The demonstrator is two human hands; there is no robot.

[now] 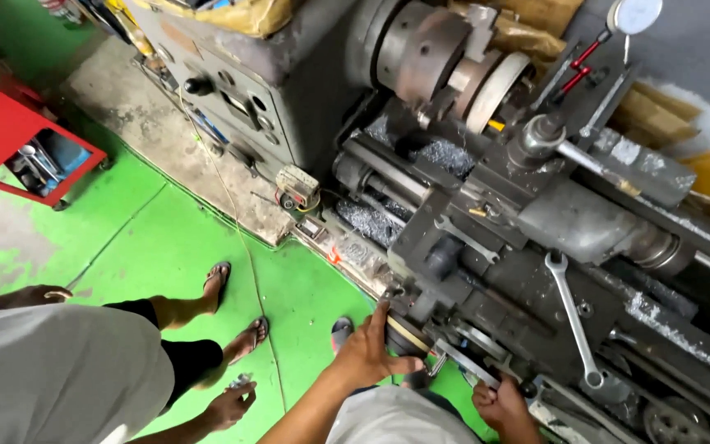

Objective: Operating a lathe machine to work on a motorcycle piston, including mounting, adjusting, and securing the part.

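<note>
While the head camera looked down, the left hand (pixel 369 355) was closed over a round handwheel (pixel 406 335) at the near edge of the lathe (pixel 536 238), fingers wrapped on its rim, thumb pointing right. The right hand (pixel 501 404) sat just right of it, grip clamped on a small crank handle (pixel 468 364) low on the lathe's near side. The handwheel was in the near centre of the scene, touching the left palm.

On the lathe's top lay a long wrench (pixel 573 316), right of the hands, and a shorter wrench (pixel 463 238) farther back. The chuck (pixel 429 53) sat at the far centre, with metal shavings (pixel 445 154) below it and a dial gauge (pixel 634 15) at the far right. A red cart (pixel 10 140) stood far left on the green floor (pixel 166 247). Another person in a grey shirt (pixel 51 374) stood near left, sandalled feet (pixel 217 284) on the floor, one hand (pixel 230 404) holding something small that I could not make out.
</note>
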